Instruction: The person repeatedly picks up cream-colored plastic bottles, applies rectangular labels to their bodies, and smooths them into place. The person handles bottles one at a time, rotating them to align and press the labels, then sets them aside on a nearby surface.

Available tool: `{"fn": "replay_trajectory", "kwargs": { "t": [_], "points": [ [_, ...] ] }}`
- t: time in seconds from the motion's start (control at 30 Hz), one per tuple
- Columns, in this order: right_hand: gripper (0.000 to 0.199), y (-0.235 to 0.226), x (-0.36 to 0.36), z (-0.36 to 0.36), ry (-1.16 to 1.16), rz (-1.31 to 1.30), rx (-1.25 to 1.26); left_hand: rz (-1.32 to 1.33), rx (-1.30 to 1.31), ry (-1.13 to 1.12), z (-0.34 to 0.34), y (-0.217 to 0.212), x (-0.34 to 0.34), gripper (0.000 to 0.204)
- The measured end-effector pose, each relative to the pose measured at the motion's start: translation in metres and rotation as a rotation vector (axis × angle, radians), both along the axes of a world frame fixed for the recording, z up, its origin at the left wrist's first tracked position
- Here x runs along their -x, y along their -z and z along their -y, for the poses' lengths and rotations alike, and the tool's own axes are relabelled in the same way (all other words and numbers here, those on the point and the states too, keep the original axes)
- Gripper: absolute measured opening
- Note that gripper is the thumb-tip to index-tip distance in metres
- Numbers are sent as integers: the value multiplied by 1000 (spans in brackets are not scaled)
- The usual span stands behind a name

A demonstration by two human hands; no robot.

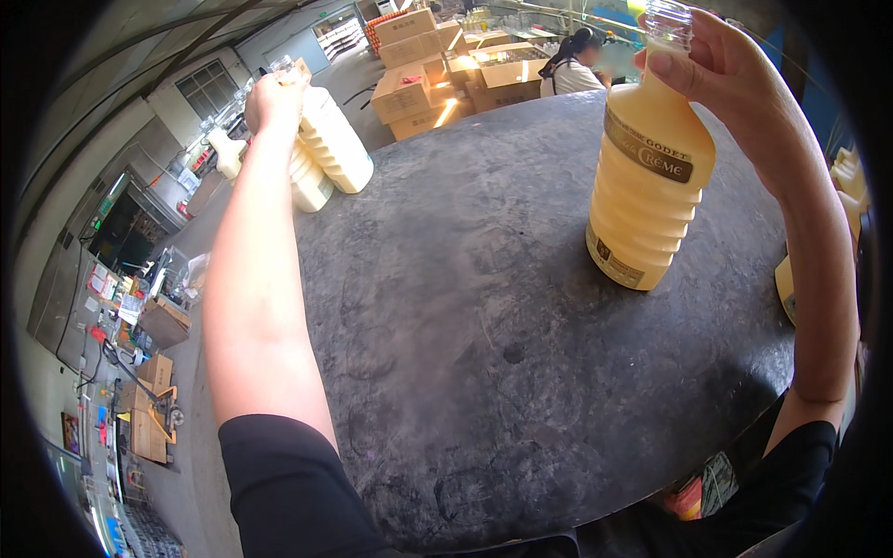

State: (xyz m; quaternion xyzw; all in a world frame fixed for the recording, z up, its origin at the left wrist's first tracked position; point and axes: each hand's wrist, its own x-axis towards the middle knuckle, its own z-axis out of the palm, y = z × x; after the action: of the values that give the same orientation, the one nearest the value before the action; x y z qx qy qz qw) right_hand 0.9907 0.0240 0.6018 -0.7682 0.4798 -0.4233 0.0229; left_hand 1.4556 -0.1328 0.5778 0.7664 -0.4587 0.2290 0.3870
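My right hand (721,70) is closed round the neck of a large ribbed bottle (646,200) with pale yellow contents and a brown label. Its clear threaded mouth has no cap, and it is slightly tilted at the right of the dark round table (484,307). Whether its base touches the table I cannot tell. At the far left edge, my left hand (276,102) is closed at the top of another such bottle (312,181), whose clear neck shows above the fist. A similar pale bottle (339,139) stands right beside it.
Another pale bottle (226,153) is left of my forearm. More yellow bottles (851,191) show at the right rim. Cardboard boxes (409,79) are stacked beyond the table, where a person (572,70) sits. A cluttered workbench (116,307) runs along the left.
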Motion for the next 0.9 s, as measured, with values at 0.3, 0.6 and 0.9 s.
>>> {"fn": "replay_trajectory", "kwargs": {
  "t": [0.3, 0.6, 0.9],
  "points": [
    [40, -22, -10, -1, 104, -204, -46, -139, 36, 224, 19, 23, -30, 51],
    [37, -49, -98, 91, -234, -55, -96, 36, -229, 412, -98, 15, 16, 28],
    [58, -7, -255, 220, -260, 145, 50, 285, -1049, 501, -282, 71, 102, 51]
  ]
}}
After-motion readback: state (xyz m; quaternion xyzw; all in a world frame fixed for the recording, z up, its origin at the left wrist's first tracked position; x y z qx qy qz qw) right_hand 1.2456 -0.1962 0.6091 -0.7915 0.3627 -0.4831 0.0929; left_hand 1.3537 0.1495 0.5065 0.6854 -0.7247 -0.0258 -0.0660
